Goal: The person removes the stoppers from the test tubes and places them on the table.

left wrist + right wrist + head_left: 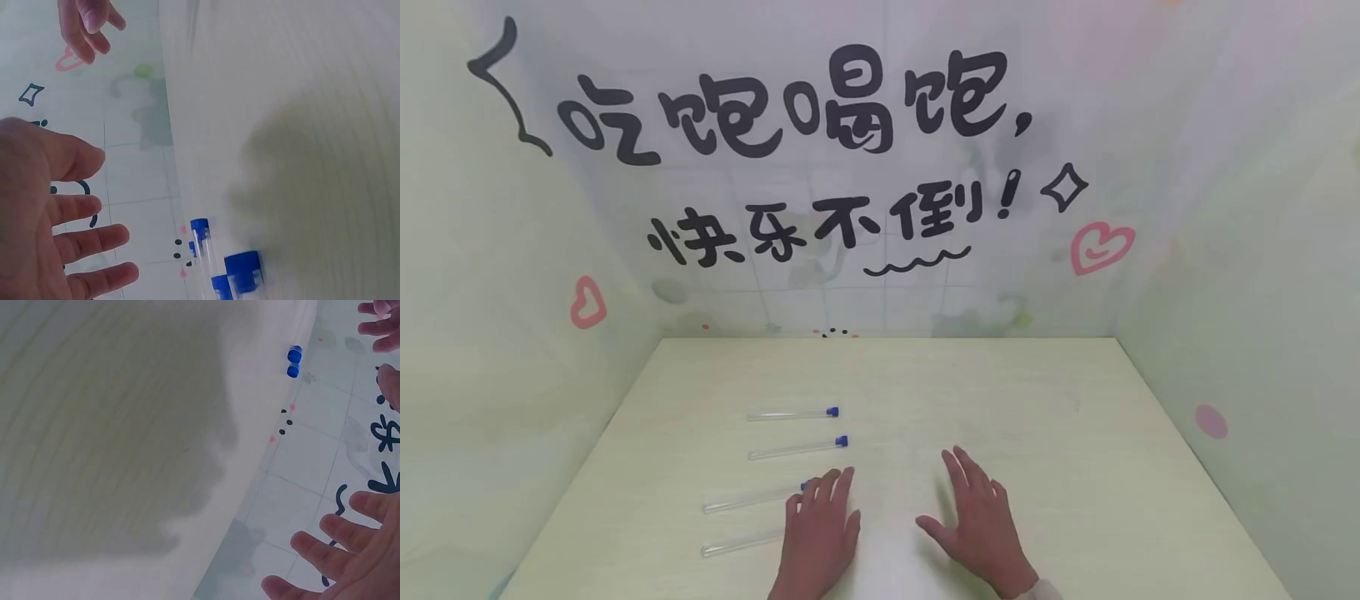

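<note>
Above the near part of the counter [1112, 467], the left hand [818, 529] and right hand [985, 521] hang palm-down and apart, fingers extended and spread, gripping nothing. A pale sleeve [1041, 591] edges into sight at the right wrist. Nearest the left hand lie two clear tubes, the closest tube [737, 545] with its capped end hidden behind the hand and the next tube [745, 502] showing just a bit of blue. Farther back, still on the left side, two more lie roughly parallel, the third tube [793, 450] and the farthest tube [790, 414], blue caps pointing right. Pale, faintly grained, the counter carries soft shadows of the hands. Beyond its back edge rises a whitish back wall [887, 187] bearing two lines of bold black Chinese characters [859, 104], with a pink heart [1102, 247] at right. Pale side walls flank the counter.
</note>
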`<state>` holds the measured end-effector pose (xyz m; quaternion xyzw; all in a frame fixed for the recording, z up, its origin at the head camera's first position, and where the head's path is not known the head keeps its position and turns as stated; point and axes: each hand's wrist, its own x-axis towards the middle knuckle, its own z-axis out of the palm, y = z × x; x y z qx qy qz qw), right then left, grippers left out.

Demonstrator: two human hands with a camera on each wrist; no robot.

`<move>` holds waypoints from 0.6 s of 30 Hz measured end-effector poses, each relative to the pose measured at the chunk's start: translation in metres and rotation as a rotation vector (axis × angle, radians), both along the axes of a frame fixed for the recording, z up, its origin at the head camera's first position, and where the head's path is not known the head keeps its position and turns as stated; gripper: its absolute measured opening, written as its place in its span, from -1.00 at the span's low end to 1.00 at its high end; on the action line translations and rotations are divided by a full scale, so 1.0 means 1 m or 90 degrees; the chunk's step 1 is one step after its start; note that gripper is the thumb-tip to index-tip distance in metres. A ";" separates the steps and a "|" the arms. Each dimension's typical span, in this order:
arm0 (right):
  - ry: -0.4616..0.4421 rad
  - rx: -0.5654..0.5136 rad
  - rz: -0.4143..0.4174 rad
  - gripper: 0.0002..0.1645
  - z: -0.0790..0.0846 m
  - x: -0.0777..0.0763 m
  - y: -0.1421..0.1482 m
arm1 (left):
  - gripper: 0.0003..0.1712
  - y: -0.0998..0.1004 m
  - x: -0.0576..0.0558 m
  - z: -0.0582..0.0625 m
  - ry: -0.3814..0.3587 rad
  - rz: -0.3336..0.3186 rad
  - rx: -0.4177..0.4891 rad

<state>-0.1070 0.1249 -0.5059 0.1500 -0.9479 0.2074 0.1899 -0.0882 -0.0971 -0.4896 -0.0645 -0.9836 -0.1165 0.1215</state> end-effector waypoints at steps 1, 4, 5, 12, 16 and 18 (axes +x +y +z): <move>-0.006 -0.006 0.003 0.05 -0.001 0.000 -0.002 | -0.42 -0.004 0.001 0.000 -0.010 0.004 0.002; -0.031 -0.017 0.015 0.05 -0.003 0.001 -0.007 | -0.42 -0.014 0.005 -0.003 -0.034 0.015 -0.001; -0.039 -0.020 0.019 0.05 -0.003 0.001 -0.009 | -0.42 -0.016 0.006 -0.005 -0.037 0.017 -0.005; -0.100 -0.010 0.048 0.07 -0.005 0.004 -0.021 | -0.39 -0.033 0.009 -0.014 -0.075 0.052 0.003; -0.126 0.000 0.068 0.05 -0.006 0.003 -0.029 | -0.36 -0.042 0.007 -0.016 -0.102 0.074 0.013; -0.135 0.001 0.079 0.03 -0.006 0.003 -0.032 | -0.36 -0.046 0.007 -0.016 -0.114 0.082 0.013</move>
